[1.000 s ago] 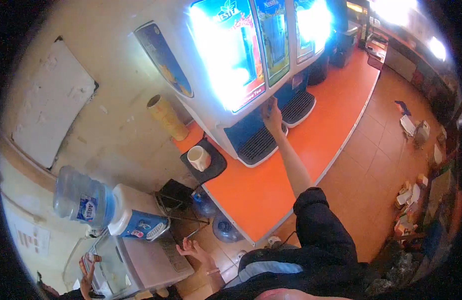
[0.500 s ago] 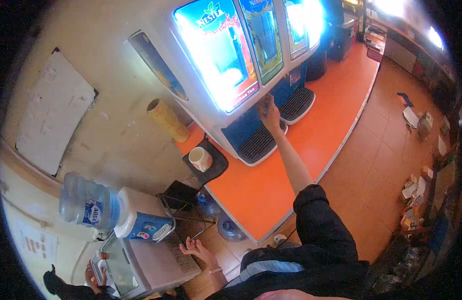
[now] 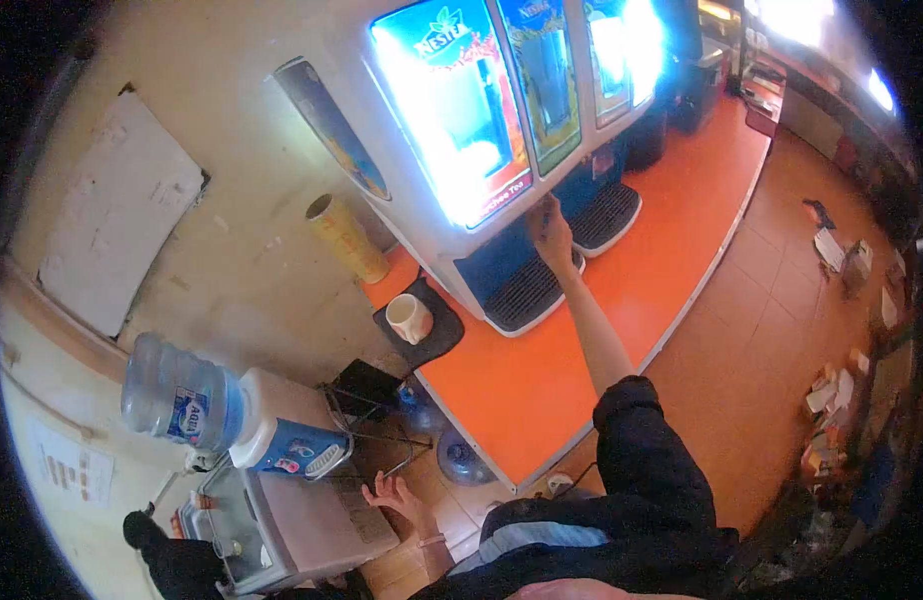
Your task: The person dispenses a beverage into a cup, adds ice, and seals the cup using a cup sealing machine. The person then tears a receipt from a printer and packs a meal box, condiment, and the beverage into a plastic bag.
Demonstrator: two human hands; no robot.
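My right hand (image 3: 553, 238) reaches under the front of a drink dispenser (image 3: 452, 130) with lit NESTEA panels. It is at the dark blue recess, below the seam between the first two panels; its fingers are shaded and partly hidden, so I cannot make out their grip. Beneath and to the left of the hand is a black slotted drip tray (image 3: 527, 292). My left hand (image 3: 400, 500) hangs low in the air with its fingers spread and nothing in them. A white mug (image 3: 410, 318) stands on a black mat (image 3: 444, 325) left of the dispenser.
An orange counter (image 3: 512, 410) runs under the dispenser, with a yellow cylinder (image 3: 347, 240) by the wall. At left, a water dispenser (image 3: 292, 430) with a bottle stands beside a chest freezer (image 3: 322, 520). A person in dark clothes (image 3: 177, 560) is at the freezer. Blue bottles (image 3: 464, 460) sit below the counter.
The whole view has shifted slightly, with the dispenser now farther right. My right hand remains under it and my left hand still hangs spread. The person by the freezer has moved farther into view.
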